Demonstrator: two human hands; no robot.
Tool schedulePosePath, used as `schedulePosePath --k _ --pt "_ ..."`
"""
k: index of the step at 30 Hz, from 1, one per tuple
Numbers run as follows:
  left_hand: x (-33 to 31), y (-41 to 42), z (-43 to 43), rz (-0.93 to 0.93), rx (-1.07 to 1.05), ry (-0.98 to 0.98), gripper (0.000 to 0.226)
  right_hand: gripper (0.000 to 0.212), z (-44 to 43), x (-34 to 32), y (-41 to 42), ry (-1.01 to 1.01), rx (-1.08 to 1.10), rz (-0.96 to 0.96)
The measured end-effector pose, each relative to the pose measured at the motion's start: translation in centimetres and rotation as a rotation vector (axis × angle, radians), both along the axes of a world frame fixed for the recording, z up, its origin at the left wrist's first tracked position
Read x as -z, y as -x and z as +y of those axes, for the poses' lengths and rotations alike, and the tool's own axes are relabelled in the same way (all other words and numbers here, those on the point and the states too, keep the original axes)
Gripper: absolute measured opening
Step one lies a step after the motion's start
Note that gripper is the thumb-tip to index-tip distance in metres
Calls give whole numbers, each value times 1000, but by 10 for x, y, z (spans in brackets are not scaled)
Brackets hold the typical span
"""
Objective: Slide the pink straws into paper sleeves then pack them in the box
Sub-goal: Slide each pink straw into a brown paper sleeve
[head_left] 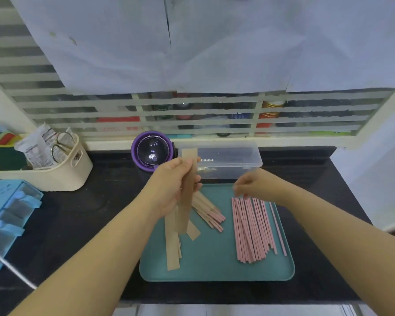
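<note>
Progress is early: my left hand (176,185) grips one paper sleeve (188,190), my right hand (253,183) is blurred over the unsleeved pink straws (252,231) (grip indeterminate), a few sleeved straws (209,214) lie on the tray (214,270), and packing the box (224,160) appears outstanding.

Bundled pink straws (252,229) lie right of flat brown paper sleeves (172,247), clear box (228,165) behind.

We can't read any txt: print on the white packets (38,147), left of the purple gadget (152,150), is too blurred; its display glyphs too.
</note>
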State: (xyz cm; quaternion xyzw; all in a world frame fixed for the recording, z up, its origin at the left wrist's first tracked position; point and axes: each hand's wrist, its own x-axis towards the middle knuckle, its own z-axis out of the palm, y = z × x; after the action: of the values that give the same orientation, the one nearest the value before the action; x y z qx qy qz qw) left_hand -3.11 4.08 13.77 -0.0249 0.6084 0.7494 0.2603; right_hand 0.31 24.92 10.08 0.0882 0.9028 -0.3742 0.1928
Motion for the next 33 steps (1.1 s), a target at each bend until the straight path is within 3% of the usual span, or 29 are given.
schedulePosePath --k 4,7,12,15,24,33 --pt "25 -2 -11 -10 -21 119 16 25 9 64 -6 -264 -7 -160" --pt "36 -3 -16 -23 -68 128 12 26 3 94 -15 -312 57 -190" --pt "48 -3 -23 -44 -62 155 11 5 -10 122 -21 -415 94 -208" --pt "51 -4 -24 -50 -49 173 13 6 -13 130 -19 -426 90 -203" --pt "49 -4 -22 2 21 227 21 35 -11 135 -23 -424 114 -188" --pt "46 -5 -23 46 41 282 27 12 -16 131 -25 -401 101 -135"
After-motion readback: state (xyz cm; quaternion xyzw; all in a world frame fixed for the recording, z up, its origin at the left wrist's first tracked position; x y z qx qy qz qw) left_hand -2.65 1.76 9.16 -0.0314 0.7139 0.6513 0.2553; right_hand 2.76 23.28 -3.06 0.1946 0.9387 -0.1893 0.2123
